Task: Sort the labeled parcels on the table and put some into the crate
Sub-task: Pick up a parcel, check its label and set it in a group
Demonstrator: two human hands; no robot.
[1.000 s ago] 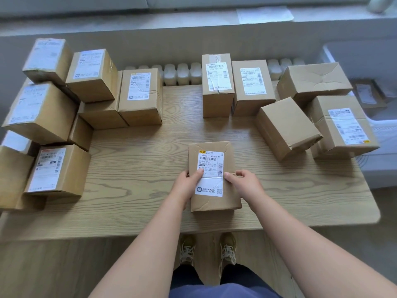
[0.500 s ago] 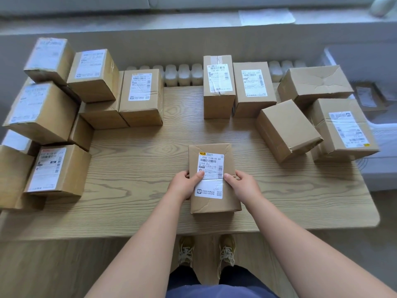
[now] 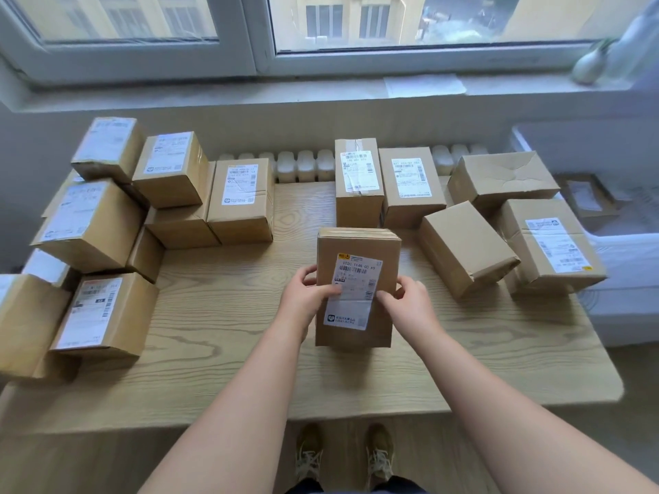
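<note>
Now our left hand (image 3: 306,300) and right hand (image 3: 410,305) curl fingers (image 3: 309,273) round the centre-frame parcel (image 3: 358,269); lightly pinched, it could slip.

- Left grip (image 3: 307,297): fingers curled round the left edge of the parcel (image 3: 356,244), thumb lying on its front face.
- Right grip (image 3: 410,304): mirrors it on the right edge, thumb on the face.
- Both forearms bare, stretched forward, converging.

Diffuse daylight from window (image 3: 428,23) at top of frame, scene evenly bright, no glare. Soft short shadows under parcels (image 3: 242,197) on table (image 3: 221,315). Fisheye bending at edges; left and right edges motion-blurred, centre sharper.
</note>
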